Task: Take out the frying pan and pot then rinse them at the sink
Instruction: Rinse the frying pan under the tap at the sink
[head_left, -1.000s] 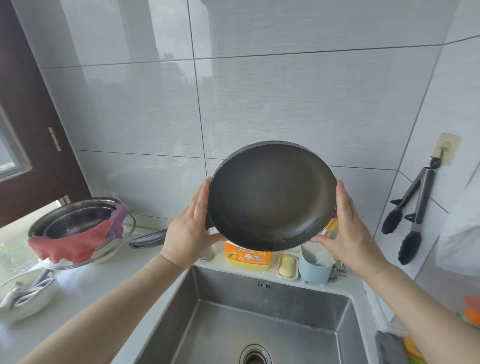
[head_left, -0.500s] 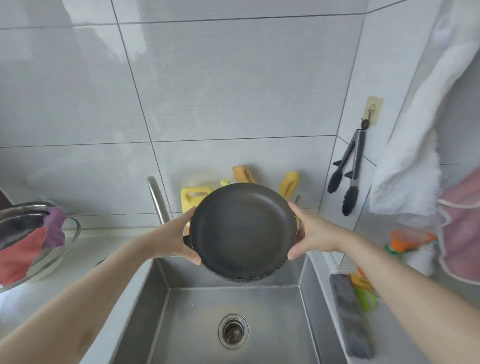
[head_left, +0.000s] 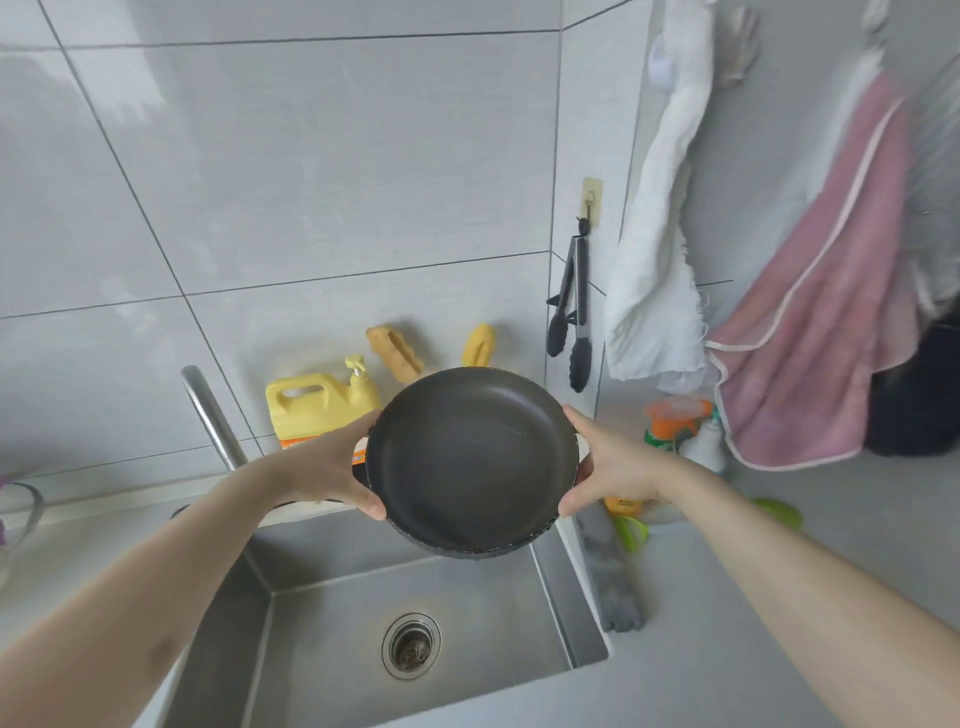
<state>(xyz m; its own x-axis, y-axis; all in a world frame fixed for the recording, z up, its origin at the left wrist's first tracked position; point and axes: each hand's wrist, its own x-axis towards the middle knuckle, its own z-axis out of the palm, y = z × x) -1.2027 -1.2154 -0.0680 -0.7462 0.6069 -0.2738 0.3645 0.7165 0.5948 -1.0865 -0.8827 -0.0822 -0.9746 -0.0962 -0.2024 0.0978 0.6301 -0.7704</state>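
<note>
A dark round frying pan (head_left: 470, 460) is held tilted toward me above the far end of the steel sink (head_left: 332, 649). My left hand (head_left: 332, 462) grips its left rim, where the handle is hidden behind the hand. My right hand (head_left: 608, 467) grips the right rim. The sink's drain (head_left: 411, 644) lies below the pan. The curved tap (head_left: 210, 415) rises at the sink's far left, and no water shows at it. No pot can be made out.
A yellow detergent jug (head_left: 311, 405) stands behind the pan. Black tongs (head_left: 571, 317) hang on the right wall, next to a white cloth (head_left: 654, 249) and a pink towel (head_left: 821, 322). A grey strip (head_left: 610, 571) lies along the sink's right edge, with bottles (head_left: 680, 426) behind it.
The view has swung right and down. The pan, still in both hands, has come lower over the sink and moved toward the right.
</note>
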